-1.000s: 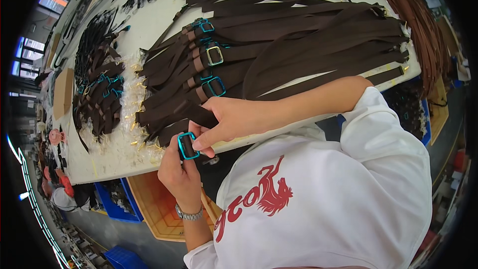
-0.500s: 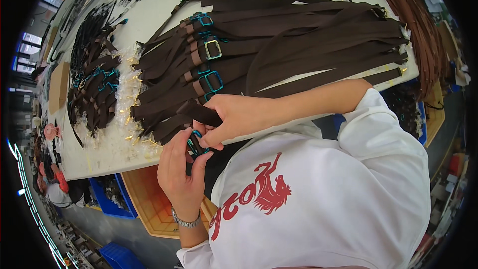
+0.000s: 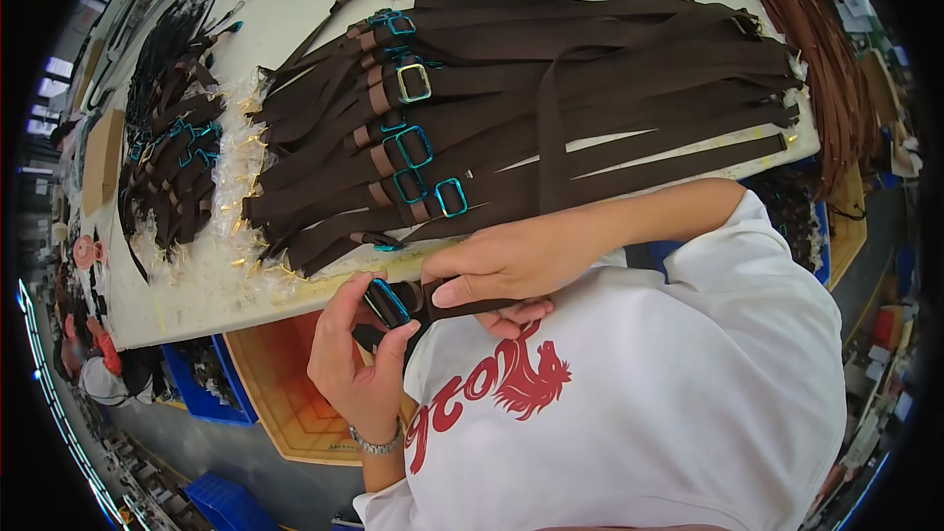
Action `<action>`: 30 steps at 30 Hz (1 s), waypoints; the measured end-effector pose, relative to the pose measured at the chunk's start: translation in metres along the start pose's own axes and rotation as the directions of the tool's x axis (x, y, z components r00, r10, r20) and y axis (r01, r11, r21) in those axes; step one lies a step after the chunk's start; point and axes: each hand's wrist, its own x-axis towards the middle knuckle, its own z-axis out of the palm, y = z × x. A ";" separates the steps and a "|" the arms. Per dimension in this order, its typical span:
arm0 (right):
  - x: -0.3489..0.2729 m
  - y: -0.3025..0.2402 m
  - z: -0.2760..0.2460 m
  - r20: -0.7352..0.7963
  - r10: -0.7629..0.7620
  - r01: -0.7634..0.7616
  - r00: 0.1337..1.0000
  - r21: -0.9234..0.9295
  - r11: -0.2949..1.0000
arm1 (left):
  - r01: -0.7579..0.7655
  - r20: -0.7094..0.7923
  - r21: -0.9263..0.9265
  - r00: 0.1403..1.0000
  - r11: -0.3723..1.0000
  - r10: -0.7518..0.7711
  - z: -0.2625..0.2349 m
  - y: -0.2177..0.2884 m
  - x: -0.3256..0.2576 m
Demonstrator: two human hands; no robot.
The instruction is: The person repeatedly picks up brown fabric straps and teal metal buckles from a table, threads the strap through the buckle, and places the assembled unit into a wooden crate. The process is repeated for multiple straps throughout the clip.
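Note:
My left hand [image 3: 356, 359] pinches a rectangular buckle [image 3: 386, 301] wrapped in teal film, just below the table edge. My right hand [image 3: 506, 270] grips the dark brown strap [image 3: 470, 309] that runs from that buckle toward my chest. Both hands sit close together in front of my white shirt with a red print. On the white table [image 3: 187, 290] above them lies a row of several dark brown straps [image 3: 551, 108], each with a teal-wrapped buckle [image 3: 450, 197].
A second heap of brown straps with buckles [image 3: 167, 162] lies at the table's left, beside clear plastic wrappers [image 3: 231, 187]. A bundle of reddish-brown straps [image 3: 826, 59] hangs at the right. An orange tray [image 3: 285, 403] and blue crates [image 3: 202, 383] stand under the table.
Both hands have drawn the buckle and its strap off the table edge and down toward my chest. The view has shifted a little.

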 end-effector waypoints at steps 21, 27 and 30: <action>0.026 0.051 0.030 0.094 -0.136 0.120 0.986 0.159 0.980 | 0.279 0.242 -0.138 0.940 0.950 -0.241 -0.006 0.009 -0.039; 0.028 0.044 0.025 0.128 -0.013 -0.019 0.992 0.248 0.969 | 0.414 0.278 -0.196 0.893 0.889 -0.354 -0.004 0.008 -0.041; 0.032 0.047 0.032 0.110 0.070 -0.101 0.992 0.312 0.945 | 0.525 0.340 -0.258 0.835 0.811 -0.432 -0.004 0.007 -0.037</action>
